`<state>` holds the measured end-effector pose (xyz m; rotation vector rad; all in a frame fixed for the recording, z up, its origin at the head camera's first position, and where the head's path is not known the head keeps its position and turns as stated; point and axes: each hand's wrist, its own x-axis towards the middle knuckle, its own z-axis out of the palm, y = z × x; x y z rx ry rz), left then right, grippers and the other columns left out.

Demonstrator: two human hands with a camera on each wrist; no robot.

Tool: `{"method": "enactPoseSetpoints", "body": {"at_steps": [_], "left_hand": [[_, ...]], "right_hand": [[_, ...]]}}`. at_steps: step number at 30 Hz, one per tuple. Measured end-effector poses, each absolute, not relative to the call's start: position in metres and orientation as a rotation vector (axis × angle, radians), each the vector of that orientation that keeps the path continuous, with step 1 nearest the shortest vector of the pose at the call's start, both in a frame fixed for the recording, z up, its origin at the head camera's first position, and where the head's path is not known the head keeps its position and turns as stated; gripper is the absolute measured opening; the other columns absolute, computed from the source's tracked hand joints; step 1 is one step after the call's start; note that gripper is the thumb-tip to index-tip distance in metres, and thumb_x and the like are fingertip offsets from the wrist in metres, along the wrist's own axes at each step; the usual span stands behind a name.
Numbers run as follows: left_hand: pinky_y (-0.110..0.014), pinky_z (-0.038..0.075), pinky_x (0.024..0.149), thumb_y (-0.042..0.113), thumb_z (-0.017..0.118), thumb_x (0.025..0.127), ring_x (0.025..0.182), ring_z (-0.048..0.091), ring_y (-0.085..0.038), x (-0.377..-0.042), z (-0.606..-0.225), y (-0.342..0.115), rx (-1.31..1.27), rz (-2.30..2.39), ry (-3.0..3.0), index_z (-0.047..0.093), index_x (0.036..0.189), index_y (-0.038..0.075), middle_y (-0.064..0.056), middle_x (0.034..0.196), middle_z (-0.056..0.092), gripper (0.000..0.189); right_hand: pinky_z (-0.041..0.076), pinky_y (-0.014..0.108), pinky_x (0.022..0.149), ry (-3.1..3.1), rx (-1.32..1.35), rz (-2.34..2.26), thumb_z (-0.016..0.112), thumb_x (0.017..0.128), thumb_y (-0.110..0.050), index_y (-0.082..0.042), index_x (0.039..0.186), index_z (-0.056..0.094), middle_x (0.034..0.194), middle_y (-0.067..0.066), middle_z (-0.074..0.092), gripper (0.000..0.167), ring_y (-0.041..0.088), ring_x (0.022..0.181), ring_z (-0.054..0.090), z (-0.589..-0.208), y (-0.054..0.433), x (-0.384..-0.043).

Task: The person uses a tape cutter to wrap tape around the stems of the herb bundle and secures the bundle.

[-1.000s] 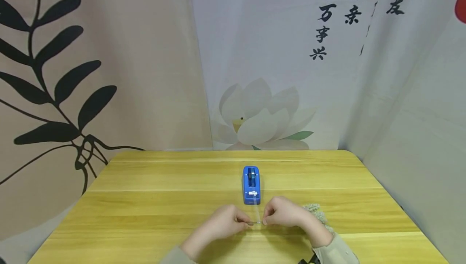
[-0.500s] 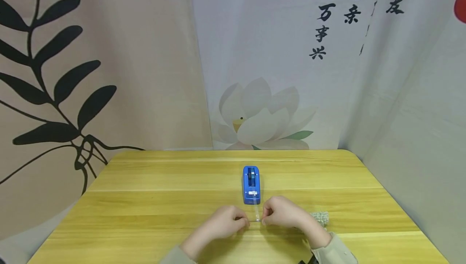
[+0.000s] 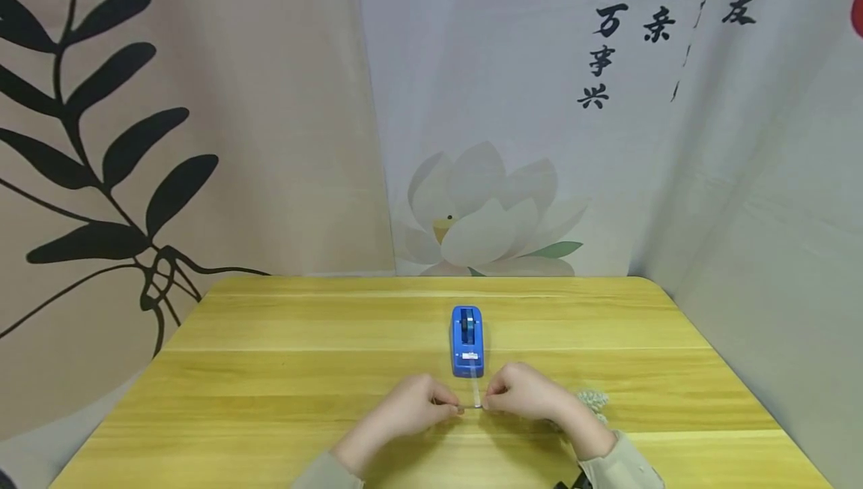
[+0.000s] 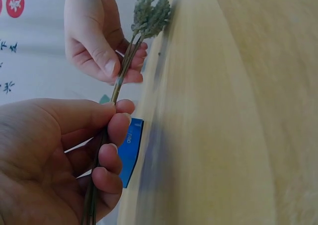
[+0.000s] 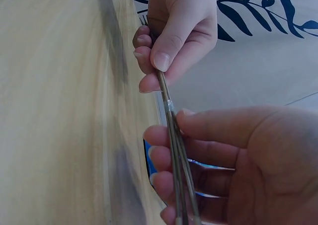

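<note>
A bunch of thin brown stems [image 5: 176, 150] with pale green dried flower heads [image 4: 151, 16] is held level between both hands. My left hand [image 3: 423, 403] grips the lower stems, fingers curled round them and thumb pressing on top. Farther up, toward the flower heads, my right hand [image 3: 522, 392] holds the stems between thumb and fingers. A band of clear tape [image 5: 169, 105] wraps the stems between the two hands. From there a strip of clear tape [image 3: 476, 392] runs to the blue tape dispenser [image 3: 467, 369], which stands just beyond the hands. In the head view my right arm partly hides the flower heads.
Beneath everything lies a wooden table [image 3: 303, 369]. A printed curtain [image 3: 283, 137] hangs behind its far edge, and another curtain panel [image 3: 755, 249] borders the right side.
The flower heads have turned, showing a different shape beside my right arm. The stems and both hands have edged slightly toward the dispenser, and the tape strip between looks a little shorter.
</note>
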<state>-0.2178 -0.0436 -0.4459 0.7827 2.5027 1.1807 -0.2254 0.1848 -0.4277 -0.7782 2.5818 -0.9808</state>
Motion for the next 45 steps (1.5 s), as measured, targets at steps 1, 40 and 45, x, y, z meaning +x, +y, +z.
{"method": "enactPoseSetpoints", "body": {"at_steps": [1,40,45], "left_hand": [[-0.020,0.039,0.047,0.014,0.070,0.087,0.045,0.044,-0.003,-0.2180,-0.4463,-0.0438,0.781,1.182,2.501,0.079,0.092,0.013,0.009,0.083,0.070,0.010],[-0.022,0.044,0.051,0.017,0.068,0.089,0.051,0.049,-0.003,-0.2193,-0.4484,-0.0436,0.804,1.156,2.577,0.076,0.089,0.011,0.010,0.071,0.063,0.010],[-0.022,0.046,0.052,0.015,0.069,0.088,0.051,0.052,-0.004,-0.2198,-0.4477,-0.0438,0.803,1.174,2.569,0.076,0.092,0.010,0.008,0.079,0.067,0.009]], "right_hand": [[0.029,0.019,0.045,2.581,-0.772,-0.978,0.069,0.085,-0.012,-0.007,0.065,0.067,0.054,-0.012,0.044,0.022,0.002,0.046,0.033,-0.4281,0.1849,-0.2255],[0.044,0.026,0.056,2.763,-0.719,-0.935,0.078,0.076,-0.013,-0.019,0.069,0.067,0.069,-0.014,0.060,0.015,0.006,0.060,0.050,-0.4323,0.1774,-0.2226],[0.043,0.025,0.053,2.735,-0.717,-0.964,0.076,0.079,-0.013,-0.016,0.072,0.070,0.068,-0.012,0.060,0.010,0.006,0.059,0.049,-0.4313,0.1788,-0.2234]]}}
